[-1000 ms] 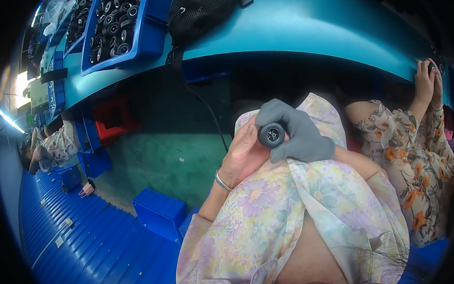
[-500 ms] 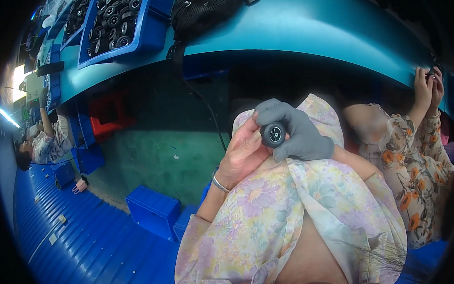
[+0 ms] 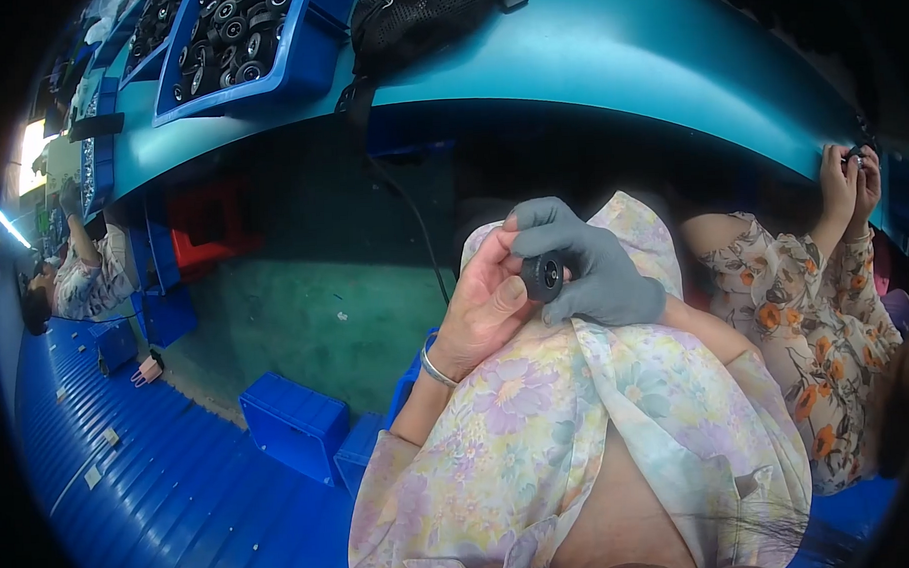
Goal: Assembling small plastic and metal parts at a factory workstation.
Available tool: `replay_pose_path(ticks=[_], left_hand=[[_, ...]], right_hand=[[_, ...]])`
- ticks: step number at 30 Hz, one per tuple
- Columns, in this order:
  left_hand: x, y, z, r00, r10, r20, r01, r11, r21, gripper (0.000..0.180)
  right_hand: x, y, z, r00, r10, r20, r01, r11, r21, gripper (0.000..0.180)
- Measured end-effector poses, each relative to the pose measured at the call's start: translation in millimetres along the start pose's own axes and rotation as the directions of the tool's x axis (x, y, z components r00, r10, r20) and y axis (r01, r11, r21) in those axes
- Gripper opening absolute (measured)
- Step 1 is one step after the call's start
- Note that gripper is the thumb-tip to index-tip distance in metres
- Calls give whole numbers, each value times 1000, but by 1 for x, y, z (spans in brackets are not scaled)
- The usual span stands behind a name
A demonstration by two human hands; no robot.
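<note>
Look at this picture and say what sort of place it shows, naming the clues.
Probably a factory assembly line: a long teal workbench, blue plastic bins of small black wheel-like parts, and a person's two hands, the grey-gloved right hand and bare left hand, holding one small black round part.

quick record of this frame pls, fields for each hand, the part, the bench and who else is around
left hand: bare left hand, bracelet on the wrist, fingers against the small black wheel
right hand: grey-gloved right hand, gripping the wheel from the right
part: small black wheel, round, pale hub, held above the lap between both hands
bench: teal bench with a blue tray of similar black wheels and a black mesh bag
floor: blue bins
others: seated person on the right, another person far left
</note>
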State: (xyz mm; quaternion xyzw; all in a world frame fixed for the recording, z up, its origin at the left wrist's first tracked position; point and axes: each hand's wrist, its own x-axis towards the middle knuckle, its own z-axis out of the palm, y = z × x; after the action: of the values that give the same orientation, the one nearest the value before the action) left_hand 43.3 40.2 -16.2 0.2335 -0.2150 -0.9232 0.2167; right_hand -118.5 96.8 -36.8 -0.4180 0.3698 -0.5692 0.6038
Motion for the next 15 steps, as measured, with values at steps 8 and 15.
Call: replay_pose_path(ticks=[8, 15], left_hand=[[-4, 3, 0, 989, 142, 28, -144, 941, 307, 62], [-7, 17, 13, 905, 408, 121, -316, 453, 834, 51]], right_hand=[[-1, 4, 2, 999, -44, -26, 43, 997, -60, 61], [-5, -1, 4, 992, 85, -93, -82, 996, 33, 61]])
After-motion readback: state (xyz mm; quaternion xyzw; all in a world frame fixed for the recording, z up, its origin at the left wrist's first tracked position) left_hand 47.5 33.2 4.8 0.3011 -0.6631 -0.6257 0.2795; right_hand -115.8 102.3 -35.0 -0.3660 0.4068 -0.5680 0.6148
